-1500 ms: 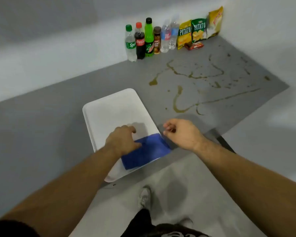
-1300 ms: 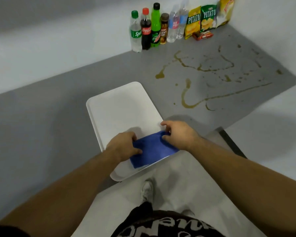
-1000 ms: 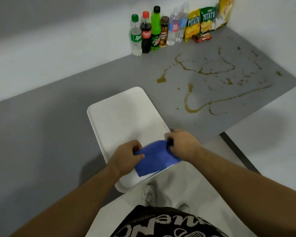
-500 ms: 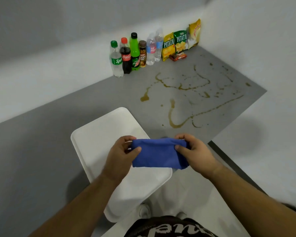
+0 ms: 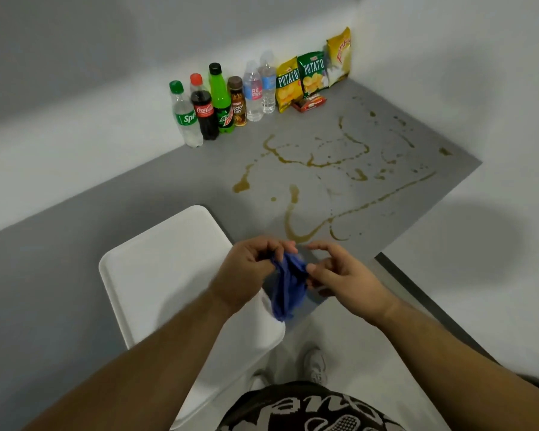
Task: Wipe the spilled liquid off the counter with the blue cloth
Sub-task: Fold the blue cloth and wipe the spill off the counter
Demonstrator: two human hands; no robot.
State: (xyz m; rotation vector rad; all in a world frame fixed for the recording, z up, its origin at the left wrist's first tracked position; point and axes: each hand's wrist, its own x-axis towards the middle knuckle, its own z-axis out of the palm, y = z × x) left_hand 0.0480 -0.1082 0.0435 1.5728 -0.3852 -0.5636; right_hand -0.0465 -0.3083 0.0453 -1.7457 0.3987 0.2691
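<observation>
Both hands are bunching the blue cloth [image 5: 288,284] above the near bench edge, left hand [image 5: 246,272] grip pinching it, right hand [image 5: 343,275] fingers loosely on it, brown spill [image 5: 305,194] farther out untouched, all wiping left.

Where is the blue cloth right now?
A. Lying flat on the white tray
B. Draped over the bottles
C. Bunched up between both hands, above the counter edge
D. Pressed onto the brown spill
C: the cloth hangs crumpled, pinched by the left hand and the right hand, clear of the tray, and the spill lies unwiped beyond it.
</observation>
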